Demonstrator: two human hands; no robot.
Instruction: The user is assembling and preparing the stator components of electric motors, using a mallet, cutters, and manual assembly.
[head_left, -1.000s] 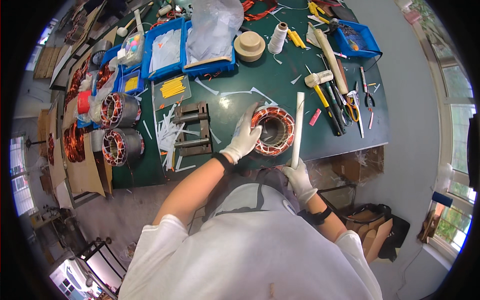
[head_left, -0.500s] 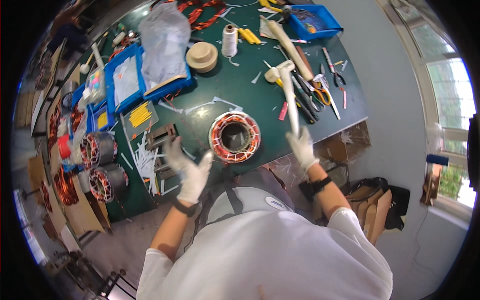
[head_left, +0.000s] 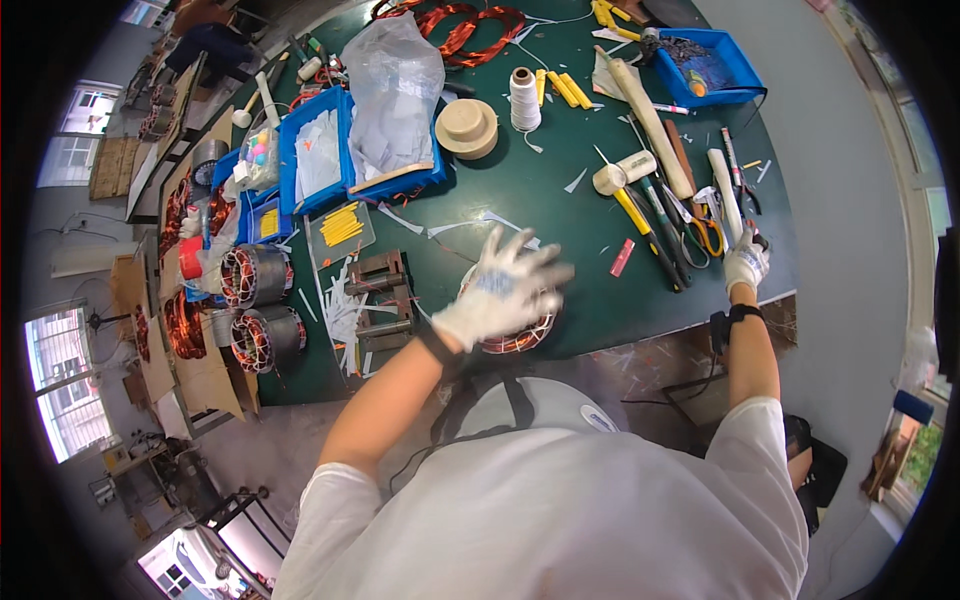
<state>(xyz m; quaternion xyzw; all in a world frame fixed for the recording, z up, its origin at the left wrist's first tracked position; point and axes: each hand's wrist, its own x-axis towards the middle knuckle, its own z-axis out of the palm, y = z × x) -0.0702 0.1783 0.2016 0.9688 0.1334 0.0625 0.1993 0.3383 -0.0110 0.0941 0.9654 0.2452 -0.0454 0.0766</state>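
Observation:
My left hand (head_left: 500, 295), in a white glove, is spread open over the ring-shaped motor stator (head_left: 517, 340) and hides most of it. The stator's red-orange coils and white lacing show along its near edge. Over by the table's right edge my gloved right hand (head_left: 747, 264) is closed, its fingers curled down. A white stick-like handle (head_left: 724, 188) lies with its lower end at these fingers. A small red piece (head_left: 758, 241) shows at the fingertips; whether it is gripped is unclear. Left of this hand lie orange-handled scissors (head_left: 711, 236) and a white-headed mallet (head_left: 622, 172).
Blue bins (head_left: 440, 178) stand at the back left, near a thread spool (head_left: 523, 100) and a beige round block (head_left: 467, 128). More stators (head_left: 268, 338) sit at the left. A metal fixture (head_left: 385, 295) lies beside paper strips. Another blue bin (head_left: 745, 65) is at the far right.
My left hand has moved right, over the stator. The right hand has gone right and away from me; the white handle now lies right of the scissors. The view has shifted.

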